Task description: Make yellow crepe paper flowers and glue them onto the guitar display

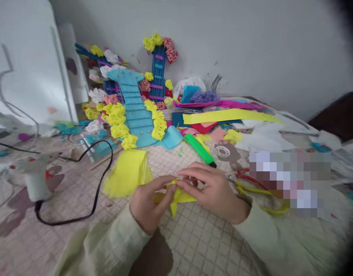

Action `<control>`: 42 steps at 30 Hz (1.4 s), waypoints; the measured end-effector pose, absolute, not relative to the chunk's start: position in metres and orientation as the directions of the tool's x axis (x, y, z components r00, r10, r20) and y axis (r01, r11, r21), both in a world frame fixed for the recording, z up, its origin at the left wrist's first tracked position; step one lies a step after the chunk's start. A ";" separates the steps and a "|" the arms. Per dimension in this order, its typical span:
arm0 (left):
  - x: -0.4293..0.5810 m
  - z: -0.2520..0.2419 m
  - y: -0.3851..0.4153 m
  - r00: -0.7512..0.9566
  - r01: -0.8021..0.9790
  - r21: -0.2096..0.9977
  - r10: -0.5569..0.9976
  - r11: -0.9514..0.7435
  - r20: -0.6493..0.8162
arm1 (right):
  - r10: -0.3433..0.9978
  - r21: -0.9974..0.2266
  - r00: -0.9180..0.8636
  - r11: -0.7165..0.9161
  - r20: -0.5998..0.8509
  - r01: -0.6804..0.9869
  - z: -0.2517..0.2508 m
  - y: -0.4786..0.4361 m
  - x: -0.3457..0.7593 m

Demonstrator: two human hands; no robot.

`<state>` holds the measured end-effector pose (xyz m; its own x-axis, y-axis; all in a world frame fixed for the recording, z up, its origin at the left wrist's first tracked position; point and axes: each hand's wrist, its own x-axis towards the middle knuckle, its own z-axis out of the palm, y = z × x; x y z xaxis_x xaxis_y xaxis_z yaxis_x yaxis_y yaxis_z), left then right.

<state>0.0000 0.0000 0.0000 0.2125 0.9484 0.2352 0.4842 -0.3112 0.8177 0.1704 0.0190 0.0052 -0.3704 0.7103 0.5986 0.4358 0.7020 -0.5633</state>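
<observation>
My left hand point(147, 203) and my right hand point(211, 189) meet over the tabletop, both pinching a small piece of yellow crepe paper point(180, 195). The fingers of each hand are closed on it, and its lower corner hangs down between them. A larger sheet of yellow crepe paper point(127, 172) lies just beyond my left hand. A green marker point(199, 150) lies just past my right hand. Scissors with red and yellow handles point(251, 184) rest to the right of my right wrist.
A blue ladder-like craft model point(136, 111) edged with yellow paper flowers stands at the back by the wall. Coloured paper strips point(228, 115) pile at back right. A glue gun point(35, 176) with a black cord point(98, 191) sits at left. The tablecloth point(193, 237) is patterned.
</observation>
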 end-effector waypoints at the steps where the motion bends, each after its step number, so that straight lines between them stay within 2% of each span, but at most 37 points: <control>1: 0.001 -0.002 0.000 0.200 0.466 0.839 0.957 -0.280 0.209 | 0.707 -0.554 -0.367 0.704 0.605 0.443 0.006 0.019 0.170; 7: 0.004 -0.007 0.001 0.189 0.269 0.961 0.982 -0.064 0.013 | 0.703 -0.537 -0.346 0.704 0.621 0.465 0.006 0.019 0.169; 13: 0.007 -0.007 0.001 0.227 0.151 0.985 0.967 0.079 -0.112 | 0.708 -0.542 -0.328 0.696 0.625 0.471 0.006 0.019 0.169; 16: 0.007 -0.004 0.000 0.242 0.246 0.969 0.968 0.000 -0.061 | 0.707 -0.535 -0.346 0.699 0.617 0.475 0.006 0.019 0.170; 19: 0.005 -0.002 -0.001 0.213 0.417 0.897 0.975 -0.147 0.061 | 0.721 -0.548 -0.391 0.691 0.572 0.471 0.009 0.020 0.172; 22: 0.004 -0.003 -0.001 0.222 0.488 0.849 0.969 -0.204 0.105 | 0.730 -0.570 -0.445 0.683 0.518 0.456 0.011 0.021 0.174; 36: 0.005 -0.004 0.000 0.229 0.293 0.943 0.969 -0.161 0.094 | 0.724 -0.555 -0.367 0.686 0.584 0.471 0.009 0.018 0.169; 42: 0.002 -0.005 0.003 0.216 0.349 0.911 0.965 -0.218 0.148 | 0.755 -0.595 -0.358 0.655 0.550 0.466 0.009 0.018 0.169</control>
